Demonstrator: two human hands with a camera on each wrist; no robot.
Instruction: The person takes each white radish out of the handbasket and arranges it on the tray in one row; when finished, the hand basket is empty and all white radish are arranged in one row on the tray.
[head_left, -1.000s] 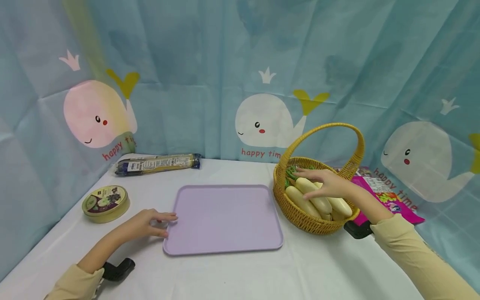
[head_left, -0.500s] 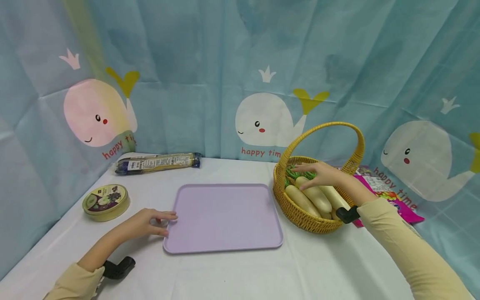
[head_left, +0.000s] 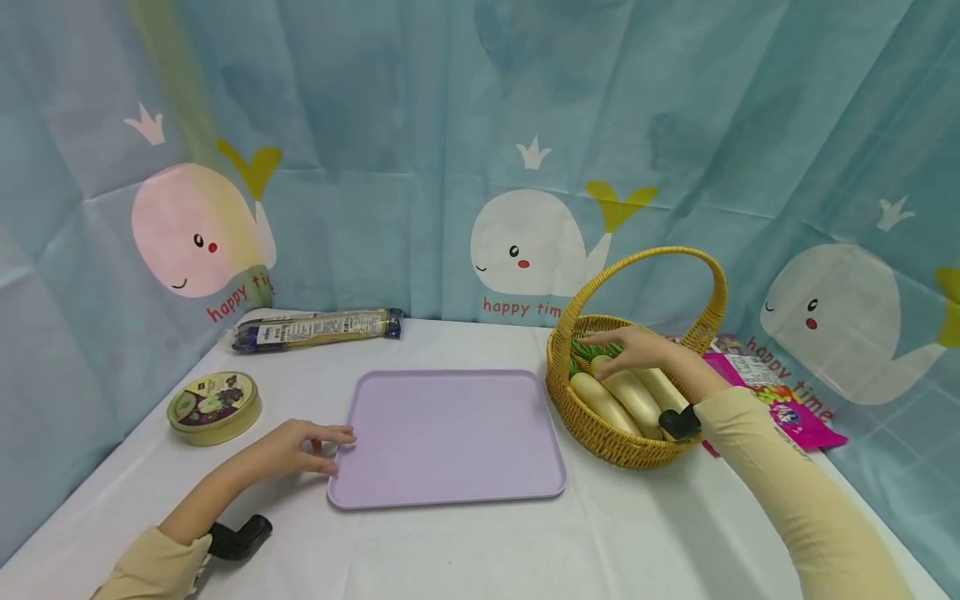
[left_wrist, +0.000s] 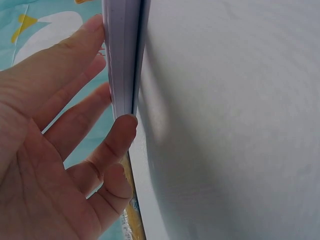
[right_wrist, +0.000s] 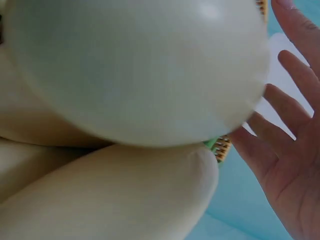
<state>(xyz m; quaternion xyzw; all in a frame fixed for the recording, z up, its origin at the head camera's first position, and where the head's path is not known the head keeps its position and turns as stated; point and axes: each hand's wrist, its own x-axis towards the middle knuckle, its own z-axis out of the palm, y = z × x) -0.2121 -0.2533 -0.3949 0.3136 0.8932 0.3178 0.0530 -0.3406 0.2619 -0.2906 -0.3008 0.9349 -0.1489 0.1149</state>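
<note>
In the head view my left hand (head_left: 288, 450) is at the left side of a lilac tray (head_left: 450, 437). Its fingertips touch the rim, and the left wrist view shows the tray edge-on against loosely bent fingers (left_wrist: 80, 120). My right hand (head_left: 633, 348) hovers in the mouth of a yellow wicker basket (head_left: 630, 454), under its arched handle. Inside lie several pale, smooth white radishes (head_left: 600, 404) with green tops (head_left: 592, 354). Seen from the right wrist, spread fingers (right_wrist: 290, 107) are beside the end of the nearest radish (right_wrist: 140, 70), with no grip on it.
A round tin (head_left: 213, 407) stands left of the tray. Behind, a long plastic-wrapped pack (head_left: 318, 328) lies near the curtain. Pink snack bags (head_left: 802, 421) lie right of the basket. A blue curtain (head_left: 420, 208) with whale prints borders the white table (head_left: 465, 550).
My right hand has shifted slightly back and the forearm has swung left and lower over the basket. The left hand stays at the tray's edge.
</note>
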